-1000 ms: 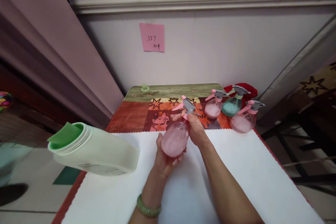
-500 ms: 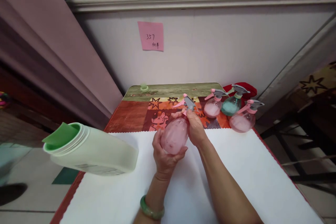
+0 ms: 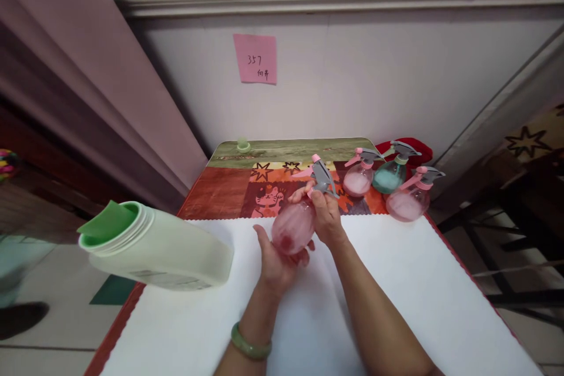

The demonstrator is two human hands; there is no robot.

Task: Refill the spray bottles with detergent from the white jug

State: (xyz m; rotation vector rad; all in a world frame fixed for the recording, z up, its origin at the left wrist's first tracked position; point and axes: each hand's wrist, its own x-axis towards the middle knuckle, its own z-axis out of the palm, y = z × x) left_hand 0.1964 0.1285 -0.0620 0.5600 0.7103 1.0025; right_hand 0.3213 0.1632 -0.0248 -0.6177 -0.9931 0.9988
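Observation:
A pink spray bottle point(image 3: 293, 226) with a grey and pink trigger head is held above the white cloth point(image 3: 418, 294). My left hand point(image 3: 274, 259) cups its round body from below, fingers curled round it. My right hand point(image 3: 324, 211) is closed round the bottle's neck just under the trigger head. A green bangle point(image 3: 249, 346) sits on my left wrist.
A large pale green jug point(image 3: 163, 249) with its mouth uncapped lies on its side at the table's left edge. Its small green cap point(image 3: 242, 144) sits at the far edge. Two pink spray bottles point(image 3: 358, 176) point(image 3: 408, 200) and a teal one point(image 3: 390, 173) stand at the back right.
My left hand has shifted lower under the bottle's body, and the bottle has been turned slightly. The trigger head now points a little more to the right.

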